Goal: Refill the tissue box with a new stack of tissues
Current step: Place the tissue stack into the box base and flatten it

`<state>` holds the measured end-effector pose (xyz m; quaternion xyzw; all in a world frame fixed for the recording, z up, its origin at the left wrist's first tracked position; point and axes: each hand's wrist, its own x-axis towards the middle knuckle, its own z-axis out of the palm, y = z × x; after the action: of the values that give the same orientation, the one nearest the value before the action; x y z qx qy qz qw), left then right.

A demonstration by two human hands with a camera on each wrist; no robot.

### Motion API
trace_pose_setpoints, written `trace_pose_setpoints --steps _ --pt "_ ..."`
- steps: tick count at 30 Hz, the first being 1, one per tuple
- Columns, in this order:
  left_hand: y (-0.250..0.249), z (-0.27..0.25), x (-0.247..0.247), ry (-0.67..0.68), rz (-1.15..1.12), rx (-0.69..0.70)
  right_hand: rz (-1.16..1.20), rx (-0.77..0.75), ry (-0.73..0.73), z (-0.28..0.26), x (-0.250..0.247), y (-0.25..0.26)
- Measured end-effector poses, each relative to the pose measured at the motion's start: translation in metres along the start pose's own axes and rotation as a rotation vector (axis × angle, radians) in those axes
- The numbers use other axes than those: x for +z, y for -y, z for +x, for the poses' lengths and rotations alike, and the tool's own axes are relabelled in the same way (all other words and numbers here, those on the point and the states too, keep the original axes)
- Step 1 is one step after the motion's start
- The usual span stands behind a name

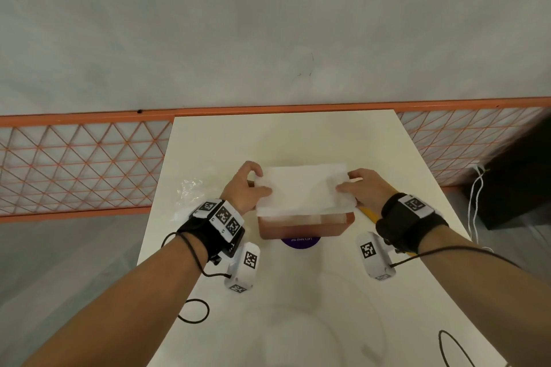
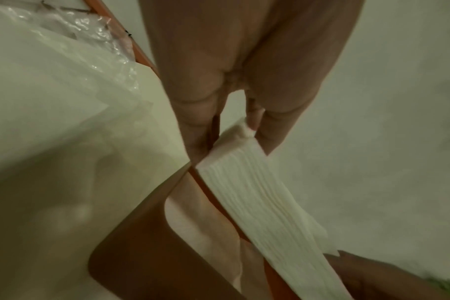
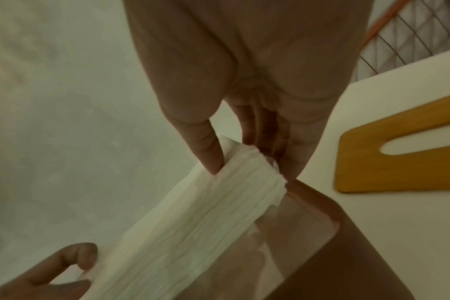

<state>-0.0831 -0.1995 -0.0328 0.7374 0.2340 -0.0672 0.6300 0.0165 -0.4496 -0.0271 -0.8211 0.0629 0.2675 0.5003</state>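
Observation:
A white stack of tissues (image 1: pixel 304 189) hangs flat just above the open brown tissue box (image 1: pixel 304 226) on the white table (image 1: pixel 268 134). My left hand (image 1: pixel 249 188) pinches the stack's left end, thumb on top and fingers underneath; my right hand (image 1: pixel 357 188) pinches the right end the same way. The left wrist view shows the stack's layered edge (image 2: pixel 265 213) over the box's open top (image 2: pixel 152 253), which holds some pale tissue. From the right wrist, the stack (image 3: pixel 193 227) meets the box's rim (image 3: pixel 329 207) below my fingers (image 3: pixel 208 146).
The wooden lid with its slot (image 3: pixel 388 162) lies on the table right of the box; its edge (image 1: pixel 368 213) shows by my right wrist. Crumpled clear plastic wrap (image 1: pixel 189 191) lies to the left. A purple round sticker (image 1: pixel 301 241) sits in front of the box. An orange mesh fence (image 1: pixel 80 164) borders the table.

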Motion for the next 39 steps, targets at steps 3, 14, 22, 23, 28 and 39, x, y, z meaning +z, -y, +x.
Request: trace_pose_setpoints --steps 3,14,22,23,28,39 --pt "0.002 0.005 0.004 -0.012 0.167 -0.019 -0.225 0.01 -0.05 0.004 0.0 -0.002" --pt "-0.006 0.006 0.017 0.03 0.599 0.019 -0.653 -0.078 -0.093 -0.005 0.007 0.006" --pt "-0.004 0.001 0.027 0.047 0.776 0.056 -0.756 -0.148 -0.146 0.0 0.019 -0.001" --pt "-0.004 0.0 0.027 0.055 0.794 0.06 -0.777 -0.164 -0.157 0.001 0.021 -0.004" --pt "-0.002 -0.003 0.03 0.07 0.839 0.087 -0.836 -0.226 -0.201 0.005 0.027 -0.012" --pt "0.009 0.001 0.025 0.0 1.075 0.134 -1.082 -0.393 -0.192 0.007 0.027 -0.025"
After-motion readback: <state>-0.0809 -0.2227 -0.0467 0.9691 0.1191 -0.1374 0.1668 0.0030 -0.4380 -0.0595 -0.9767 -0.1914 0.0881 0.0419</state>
